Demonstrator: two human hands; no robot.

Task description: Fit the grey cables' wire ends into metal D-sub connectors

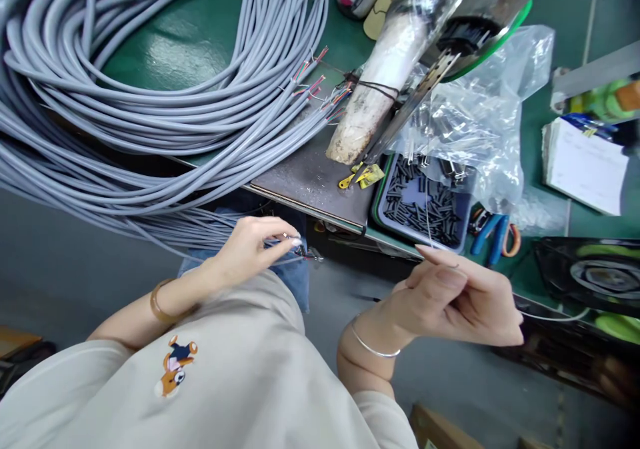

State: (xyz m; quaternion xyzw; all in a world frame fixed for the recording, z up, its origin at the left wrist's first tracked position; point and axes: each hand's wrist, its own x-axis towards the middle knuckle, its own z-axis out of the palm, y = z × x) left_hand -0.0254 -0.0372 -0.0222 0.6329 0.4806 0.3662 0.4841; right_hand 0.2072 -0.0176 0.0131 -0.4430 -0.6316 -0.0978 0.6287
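Observation:
My left hand [257,246] is closed in a pinch on the end of a grey cable over my lap, where small wires and a metallic piece [313,256] stick out past the fingertips. Farther right, my right hand [455,292] pinches a thin wire [429,216] that runs up past the tray [467,226] of short black tubes [440,216]. Bundled grey cables [200,109] lie to the left, their stripped ends [320,89] showing coloured conductors.
A white cylinder [367,96] slants above the table edge [310,204]. Clear plastic bags [500,109] lie behind the tray, with blue-handled pliers [495,236] beside it. A notepad [585,162] and a black fan-like object [600,272] are at the right.

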